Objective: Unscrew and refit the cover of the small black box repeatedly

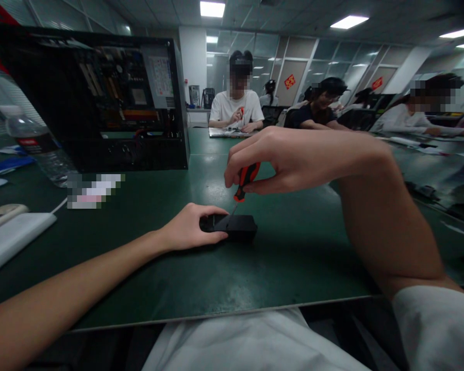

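The small black rectangular plastic device (pixel 232 226) lies flat on the dark green tabletop (pixel 286 257), near its front edge and directly before the person. The left hand (pixel 189 226) rests on the tabletop with its fingers (pixel 216 211) closed over the device's left end, pinning it down. The right hand (pixel 294 159) hovers above, fingers clenched around the orange-and-black handle of a small precision screwdriver (pixel 244 181), whose thin tip meets the device's top face just beside the left fingers. Judgement: the device appears light, rigid and smooth, liable to slide under tip pressure, so hold at the end and edges is appropriate. The screwdriver is slender and best pinched at the handle. An open black computer case (pixel 100 98) stands behind; a clear plastic water bottle (pixel 34 147) stands left.
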`<state>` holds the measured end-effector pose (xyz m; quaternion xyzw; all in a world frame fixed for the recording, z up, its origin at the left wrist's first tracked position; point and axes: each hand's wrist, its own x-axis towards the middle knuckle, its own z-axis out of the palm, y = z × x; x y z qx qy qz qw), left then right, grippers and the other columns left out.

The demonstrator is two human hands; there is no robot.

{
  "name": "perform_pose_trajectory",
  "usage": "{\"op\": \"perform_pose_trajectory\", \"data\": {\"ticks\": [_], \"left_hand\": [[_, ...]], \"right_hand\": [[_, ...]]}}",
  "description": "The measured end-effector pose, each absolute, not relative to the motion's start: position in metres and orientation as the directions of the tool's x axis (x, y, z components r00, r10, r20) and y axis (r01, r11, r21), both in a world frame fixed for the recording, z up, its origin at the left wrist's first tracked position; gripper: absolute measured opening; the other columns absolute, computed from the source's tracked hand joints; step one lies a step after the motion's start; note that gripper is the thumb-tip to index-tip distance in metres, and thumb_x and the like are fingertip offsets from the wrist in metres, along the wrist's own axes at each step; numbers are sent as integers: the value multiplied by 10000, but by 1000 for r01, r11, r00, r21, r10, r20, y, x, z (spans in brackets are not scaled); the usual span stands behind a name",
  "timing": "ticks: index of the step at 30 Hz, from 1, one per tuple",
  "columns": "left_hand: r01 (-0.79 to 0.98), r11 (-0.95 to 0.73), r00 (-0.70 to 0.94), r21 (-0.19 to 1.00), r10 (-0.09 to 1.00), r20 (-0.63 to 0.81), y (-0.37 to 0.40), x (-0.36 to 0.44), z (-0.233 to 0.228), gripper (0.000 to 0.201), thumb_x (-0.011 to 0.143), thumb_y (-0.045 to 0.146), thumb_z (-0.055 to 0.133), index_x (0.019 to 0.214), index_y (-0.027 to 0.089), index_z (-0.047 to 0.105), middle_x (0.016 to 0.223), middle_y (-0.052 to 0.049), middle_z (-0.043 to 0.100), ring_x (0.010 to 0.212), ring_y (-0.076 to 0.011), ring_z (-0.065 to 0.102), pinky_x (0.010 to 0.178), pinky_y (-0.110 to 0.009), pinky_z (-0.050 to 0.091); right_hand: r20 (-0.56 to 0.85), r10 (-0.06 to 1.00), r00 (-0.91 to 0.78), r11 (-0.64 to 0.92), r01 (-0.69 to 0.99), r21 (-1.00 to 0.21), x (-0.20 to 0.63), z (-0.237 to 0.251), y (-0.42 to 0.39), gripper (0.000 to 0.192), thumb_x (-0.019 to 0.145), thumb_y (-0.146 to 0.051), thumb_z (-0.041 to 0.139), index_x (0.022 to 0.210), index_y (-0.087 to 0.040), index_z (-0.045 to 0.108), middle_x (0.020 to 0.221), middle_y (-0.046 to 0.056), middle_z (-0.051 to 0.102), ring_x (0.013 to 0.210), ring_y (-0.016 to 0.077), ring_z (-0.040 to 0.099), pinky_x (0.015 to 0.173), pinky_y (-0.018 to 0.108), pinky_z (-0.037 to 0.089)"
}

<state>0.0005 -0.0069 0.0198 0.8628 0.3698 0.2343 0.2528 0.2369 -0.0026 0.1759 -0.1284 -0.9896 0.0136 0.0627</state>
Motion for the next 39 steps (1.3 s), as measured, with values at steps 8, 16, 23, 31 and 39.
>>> {"op": "perform_pose_trajectory", "data": {"ticks": [8,16,23,31,39], "left_hand": [[541,-598,612,591,762,211,-7,0,21,479,795,443,789,1178,156,756,905,-33,784,776,-194,717,695,-254,507],[528,-616,623,585,749,226,-7,0,21,468,807,448,787,1183,171,760,980,-41,796,873,-217,733,779,-262,525],[521,-611,618,596,752,230,-8,0,20,466,814,468,781,1185,187,760,1028,-53,797,921,-240,736,794,-278,526],[497,-627,654,601,725,216,-9,-4,26,453,819,428,771,1195,177,744,1032,-54,787,957,-247,720,825,-294,520],[460,-739,702,492,642,308,-12,8,23,558,761,348,791,1276,173,665,1233,-95,729,1094,-276,686,962,-341,491]], "right_hand": [[91,254,-963,965,247,-88,236,176,-4,165,915,-179,591,1029,-152,707,1030,30,712,914,120,636,822,242,462],[145,231,-962,973,228,-35,232,172,-6,211,974,-228,530,1067,-169,710,979,36,700,830,116,613,725,238,432],[126,231,-965,972,234,13,233,172,-18,215,952,-217,536,1082,-182,703,1079,66,679,909,157,625,767,270,456],[121,251,-960,968,251,-17,232,170,-27,235,947,-247,557,1115,-237,720,1213,64,654,970,179,642,757,267,467],[93,403,-911,904,412,118,240,164,-28,217,960,-252,556,952,-208,768,808,35,707,640,129,606,590,259,379]]}}
